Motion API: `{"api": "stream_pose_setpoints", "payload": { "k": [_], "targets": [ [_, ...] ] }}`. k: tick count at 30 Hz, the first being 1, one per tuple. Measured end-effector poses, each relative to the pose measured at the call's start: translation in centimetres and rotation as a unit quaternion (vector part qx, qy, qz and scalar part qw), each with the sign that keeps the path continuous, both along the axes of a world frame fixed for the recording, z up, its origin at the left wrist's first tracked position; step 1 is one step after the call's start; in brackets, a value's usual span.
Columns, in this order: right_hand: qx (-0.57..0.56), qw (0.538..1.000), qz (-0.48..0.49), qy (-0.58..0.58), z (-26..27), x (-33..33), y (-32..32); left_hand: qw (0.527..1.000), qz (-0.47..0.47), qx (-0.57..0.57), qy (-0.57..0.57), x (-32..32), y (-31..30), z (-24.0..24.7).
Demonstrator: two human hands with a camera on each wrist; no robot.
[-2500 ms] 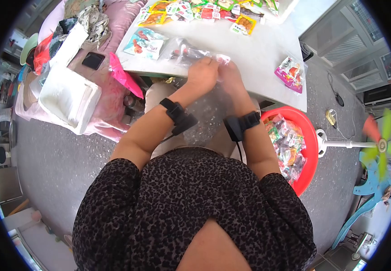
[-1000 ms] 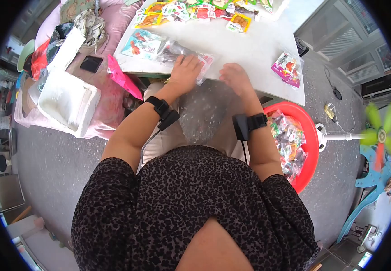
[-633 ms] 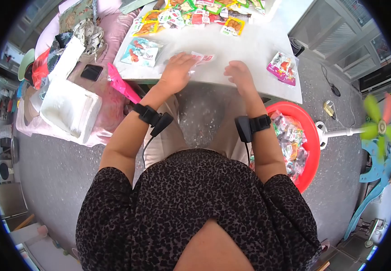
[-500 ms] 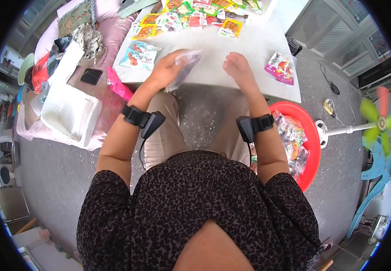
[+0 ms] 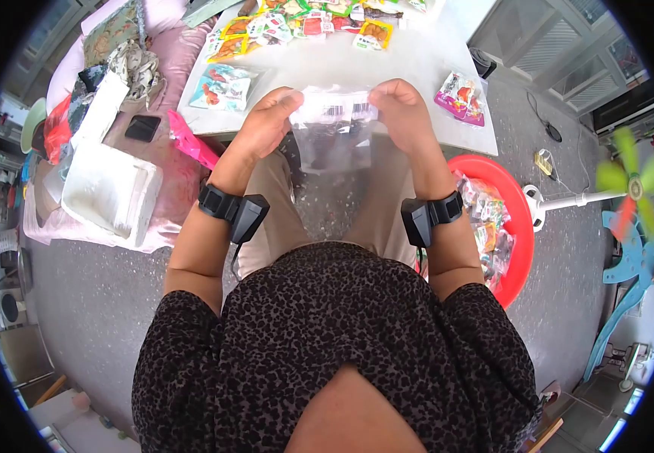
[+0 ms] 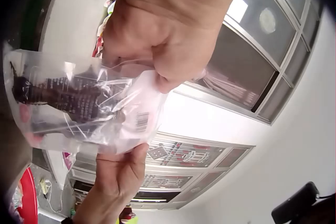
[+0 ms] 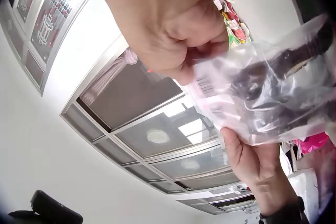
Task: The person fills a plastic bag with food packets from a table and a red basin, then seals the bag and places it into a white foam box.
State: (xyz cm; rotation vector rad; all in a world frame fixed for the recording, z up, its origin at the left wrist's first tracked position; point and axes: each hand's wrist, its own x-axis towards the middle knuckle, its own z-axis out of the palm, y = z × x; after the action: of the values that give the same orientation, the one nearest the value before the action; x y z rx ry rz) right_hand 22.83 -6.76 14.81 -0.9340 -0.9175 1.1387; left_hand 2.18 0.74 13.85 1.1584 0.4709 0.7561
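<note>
Grey speckled stone floor (image 5: 78, 264) spreads under me where I sit, and beyond my knees stands the white rectangular table (image 5: 417, 68), its far edge crowded with a row of bright snack packets (image 5: 296, 23). On the floor to my right sits the round red plastic basin (image 5: 521, 226), heaped with more small packets. To my left a white foam box (image 5: 108, 189) lies on the pink cloth cover (image 5: 183, 53) (a black phone (image 5: 143, 128) lies just beyond the box).

At the table's near edge, above my knees, I hold up the clear plastic bag with barcode stickers (image 5: 334, 132). It is lifted off the table and hangs from its top edge. In the wrist views dark, long pieces show through the film, though I cannot tell what they are.

My left hand (image 5: 266, 124) pinches the bag's top left corner between curled fingers and thumb. My right hand (image 5: 402, 113) pinches the top right corner the same way, and the top edge is drawn taut between them.

A flat blue-and-red packet (image 5: 221, 84) lies on the table near my left hand, and a small purple packet (image 5: 459, 97) near my right
</note>
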Motion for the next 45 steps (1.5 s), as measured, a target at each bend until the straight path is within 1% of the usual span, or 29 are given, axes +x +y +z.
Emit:
{"api": "stream_pose_setpoints", "payload": {
  "k": [1,2,4,5,7,8,9,10,11,13,14,17,18,21,24,27,29,30,31,33,36,37,39,41,42,43,45],
  "targets": [
    [0.010,1.000,-0.006,0.004,-0.1,0.1,-0.2,1.000,0.013,0.007,0.002,0.1,-0.1,-0.2],
    [0.020,1.000,-0.013,0.008,-0.3,0.3,-0.4,0.997,0.033,0.050,0.056,0.1,-0.2,-0.2],
    [0.023,0.999,-0.032,0.012,-0.6,0.5,-0.9,0.975,0.065,0.137,0.161,0.1,-1.0,0.9],
    [0.022,0.998,-0.048,0.015,-0.9,0.7,-1.3,0.967,0.090,0.186,0.149,0.3,-1.6,1.5],
    [0.037,0.998,-0.026,0.042,-0.6,0.7,-2.8,0.945,0.125,0.277,0.118,1.1,-3.1,2.3],
    [0.046,0.997,-0.019,0.055,-0.4,0.9,-3.5,0.945,0.112,0.288,0.108,1.2,-3.3,2.2],
    [0.048,0.999,0.007,0.000,-0.2,1.4,-4.2,0.944,0.101,0.299,0.097,1.4,-3.3,2.1],
    [0.048,0.997,0.036,-0.056,-0.1,1.9,-4.8,0.924,0.112,0.347,0.116,1.7,-3.9,2.7],
    [0.047,0.991,0.067,-0.110,0.2,2.3,-5.5,0.918,0.084,0.364,0.132,1.9,-4.4,2.8],
    [0.011,0.968,0.105,-0.229,1.4,2.6,-6.8,0.901,0.039,0.402,0.162,2.3,-5.3,3.0],
    [-0.007,0.949,0.129,-0.286,1.9,2.4,-7.3,0.900,0.006,0.397,0.176,2.6,-5.9,3.1],
    [0.029,0.892,0.161,-0.421,2.7,1.4,-8.2,0.900,-0.037,0.391,0.191,3.7,-7.2,2.5],
    [0.034,0.873,0.154,-0.461,2.5,1.3,-8.2,0.896,-0.041,0.401,0.186,4.0,-7.3,2.1],
    [-0.004,0.862,0.131,-0.490,3.0,1.6,-9.0,0.903,-0.077,0.378,0.188,4.8,-8.1,2.7],
    [0.052,0.860,0.087,-0.500,2.1,2.5,-9.7,0.906,-0.113,0.365,0.183,5.8,-8.4,3.0],
    [0.084,0.839,0.045,-0.535,1.5,4.5,-10.6,0.907,-0.080,0.376,0.173,6.5,-8.3,2.4],
    [-0.045,0.885,-0.031,-0.463,2.1,8.6,-13.8,0.918,-0.080,0.349,0.173,6.5,-7.3,1.6],
    [-0.094,0.898,-0.070,-0.424,0.9,12.0,-15.3,0.923,-0.079,0.333,0.173,6.2,-6.6,1.0],
    [-0.144,0.906,-0.108,-0.384,-0.9,15.1,-16.9,0.921,-0.086,0.318,0.208,5.6,-5.6,-0.4],
    [-0.207,0.860,-0.195,-0.424,-2.6,18.1,-19.5,0.911,-0.092,0.296,0.273,3.8,-3.0,-4.2],
    [-0.296,0.824,-0.246,-0.416,-7.4,23.2,-22.7,0.897,-0.081,0.273,0.337,1.3,-1.1,-7.6],
    [-0.309,0.806,-0.254,-0.436,-9.1,25.0,-23.6,0.890,-0.076,0.270,0.358,0.4,-0.7,-8.5],
    [-0.335,0.767,-0.269,-0.476,-12.5,28.3,-25.1,0.884,-0.055,0.285,0.366,-1.1,-0.1,-9.9],
    [-0.395,0.708,-0.270,-0.519,-15.1,31.3,-26.0,0.871,-0.039,0.299,0.388,-2.5,0.6,-10.8],
    [-0.425,0.676,-0.269,-0.538,-15.4,31.7,-25.9,0.861,-0.034,0.304,0.407,-3.1,0.9,-11.0],
    [-0.453,0.631,-0.286,-0.561,-15.6,32.2,-25.8,0.850,-0.029,0.309,0.426,-3.6,1.0,-11.1],
    [-0.503,0.534,-0.318,-0.601,-15.7,32.8,-25.1,0.847,-0.003,0.288,0.447,-4.2,0.8,-11.0]
  ]
}}
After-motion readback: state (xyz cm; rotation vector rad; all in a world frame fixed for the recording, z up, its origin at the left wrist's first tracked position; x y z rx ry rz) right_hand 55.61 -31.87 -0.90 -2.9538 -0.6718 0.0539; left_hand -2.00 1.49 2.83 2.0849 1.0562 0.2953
